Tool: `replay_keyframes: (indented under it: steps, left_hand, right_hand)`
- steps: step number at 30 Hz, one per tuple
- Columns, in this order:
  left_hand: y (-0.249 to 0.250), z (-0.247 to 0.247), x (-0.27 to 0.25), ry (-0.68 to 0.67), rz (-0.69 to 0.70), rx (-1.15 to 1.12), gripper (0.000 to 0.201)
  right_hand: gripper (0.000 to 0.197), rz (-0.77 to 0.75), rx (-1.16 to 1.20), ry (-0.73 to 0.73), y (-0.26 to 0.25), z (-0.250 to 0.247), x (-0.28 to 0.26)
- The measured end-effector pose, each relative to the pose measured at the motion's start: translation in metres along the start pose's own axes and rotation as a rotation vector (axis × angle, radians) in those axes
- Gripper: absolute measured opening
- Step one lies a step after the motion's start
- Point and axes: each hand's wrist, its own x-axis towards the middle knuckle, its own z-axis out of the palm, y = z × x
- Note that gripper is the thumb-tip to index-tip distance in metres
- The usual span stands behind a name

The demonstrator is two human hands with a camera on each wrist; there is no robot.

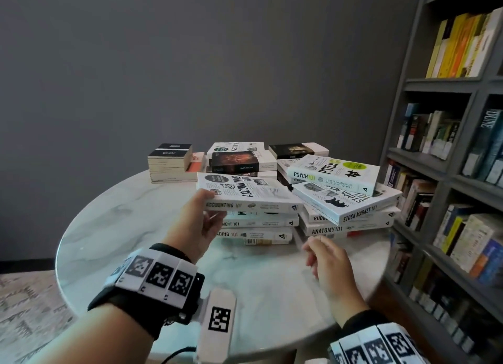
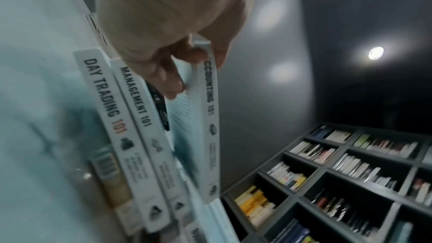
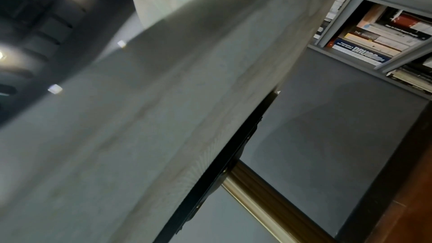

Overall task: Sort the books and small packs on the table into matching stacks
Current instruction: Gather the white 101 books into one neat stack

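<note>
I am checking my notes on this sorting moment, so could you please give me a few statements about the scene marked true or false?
1. The left hand grips the white Accounting 101 book by its end. True.
2. The right hand holds the white Stock Market 101 book. False: it holds nothing, fingers relaxed over the round white marble table.
3. The white Management 101 book lies directly on the white Day Trading 101 book. True.
4. The white Psych 101 book lies at the bottom of its pile. False: it lies on top.
5. The grey bookshelf stands left of the table. False: it stands to the right.
</note>
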Motion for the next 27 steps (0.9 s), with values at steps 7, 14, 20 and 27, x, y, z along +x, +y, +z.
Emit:
replay_keyframes:
  steps: [7, 14, 20, 27]
  left_hand:
    - [0.010, -0.028, -0.053, -0.003, 0.100, -0.227, 0.014]
    - [-0.011, -0.074, -0.085, -0.022, 0.110, -0.229, 0.031]
    - [-0.006, -0.126, -0.089, 0.067, 0.249, 0.171, 0.015]
    - [0.004, -0.177, -0.071, 0.100, 0.137, 0.233, 0.008]
  right_hand:
    - [0.028, 0.141, 0.238, -0.061, -0.019, 0.002, -0.010]
    - [0.041, 0.353, 0.524, -0.431, -0.056, 0.028, -0.036]
    - [0.020, 0.317, 0.501, -0.370, -0.066, 0.059, -0.043]
    - [0.037, 0.320, 0.226, -0.541, -0.063, 0.117, -0.056]
